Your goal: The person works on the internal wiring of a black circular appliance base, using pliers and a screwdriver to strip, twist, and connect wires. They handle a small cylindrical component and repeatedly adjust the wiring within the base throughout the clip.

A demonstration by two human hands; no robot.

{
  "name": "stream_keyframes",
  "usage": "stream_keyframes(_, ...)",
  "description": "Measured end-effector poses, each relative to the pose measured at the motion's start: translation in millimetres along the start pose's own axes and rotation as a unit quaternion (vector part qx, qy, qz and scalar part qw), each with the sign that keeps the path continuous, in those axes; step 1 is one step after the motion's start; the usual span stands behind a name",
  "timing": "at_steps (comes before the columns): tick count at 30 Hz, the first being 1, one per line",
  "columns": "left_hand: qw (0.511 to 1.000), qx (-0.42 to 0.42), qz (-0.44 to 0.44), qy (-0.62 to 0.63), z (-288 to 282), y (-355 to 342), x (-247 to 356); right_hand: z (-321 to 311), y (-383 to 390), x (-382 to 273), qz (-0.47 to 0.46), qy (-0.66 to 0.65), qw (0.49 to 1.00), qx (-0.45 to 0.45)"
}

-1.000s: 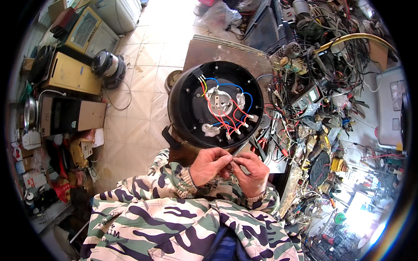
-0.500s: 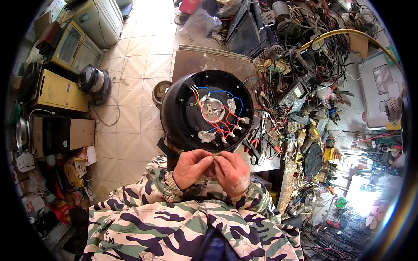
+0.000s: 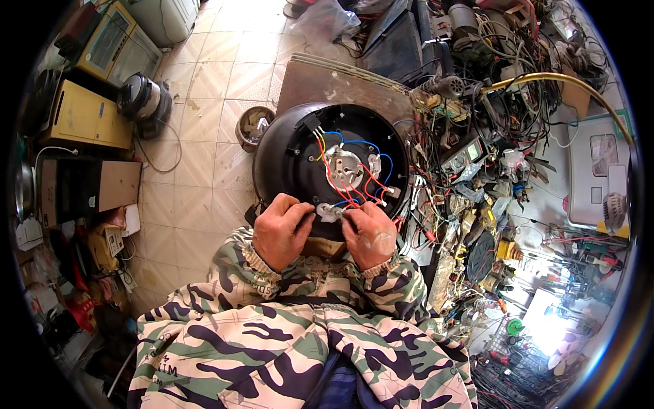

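Note:
A round black housing [image 3: 279, 167] sits bottom-up in front of me on a brown board [image 3: 334, 85]. Inside are a round metal centre plate [image 3: 344, 168], red, blue and yellow wires, white connectors [image 3: 393, 192] and a black block [image 3: 313, 121]. My left hand [image 3: 281, 232] is curled, thumb against index finger, at the near left rim. My right hand [image 3: 368, 235] is curled at the near right rim, beside a whitish patch [image 3: 330, 213]. What either hand grips, if anything, is hidden or too small to make out.
Tangled cables, tools and a multimeter [image 3: 465, 155] crowd the bench on my right, near a grey case [image 3: 587, 170]. A small bowl [image 3: 252, 136] stands left of the housing on the tiled floor [image 3: 187, 225]. A cooker [image 3: 139, 99] and boxy appliances [image 3: 88, 116] line the left side.
My hands, earlier together in front of the housing, have moved up and apart onto its near rim, left and right. The camera's view has shifted slightly.

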State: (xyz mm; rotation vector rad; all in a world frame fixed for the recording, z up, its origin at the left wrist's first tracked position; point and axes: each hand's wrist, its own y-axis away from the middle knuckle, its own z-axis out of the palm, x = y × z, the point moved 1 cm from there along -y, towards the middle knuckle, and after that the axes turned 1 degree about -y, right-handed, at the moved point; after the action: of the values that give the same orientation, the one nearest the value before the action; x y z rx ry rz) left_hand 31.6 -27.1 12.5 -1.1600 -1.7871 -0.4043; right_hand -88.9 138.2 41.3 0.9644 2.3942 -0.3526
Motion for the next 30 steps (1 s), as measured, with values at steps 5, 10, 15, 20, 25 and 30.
stream_keyframes(5,1.000,-0.012,-0.004,0.016,-1.3,-2.7,-3.4,8.5,-7.9,1.5,-0.015,0.040,0.999,-0.011)
stream_keyframes(10,0.999,-0.016,-0.006,0.031,-1.5,-4.3,-4.5,7.8,-8.9,-2.6,-0.011,0.063,0.998,-0.022)
stream_keyframes(15,0.999,-0.018,-0.002,0.031,-3.8,-6.5,-3.0,10.1,-9.4,-8.1,-0.009,0.094,0.995,-0.023)
stream_keyframes(20,0.999,-0.021,0.001,0.036,-2.3,-6.5,-5.6,12.1,-8.5,-8.0,-0.012,0.119,0.992,-0.029)
stream_keyframes(25,0.999,-0.021,0.005,0.035,-2.4,-7.5,-5.2,16.7,-7.1,-8.9,-0.021,0.145,0.988,-0.038)
stream_keyframes(30,0.999,-0.024,0.004,0.038,-2.1,-7.2,-6.6,18.4,-6.9,-4.0,-0.036,0.130,0.990,-0.040)
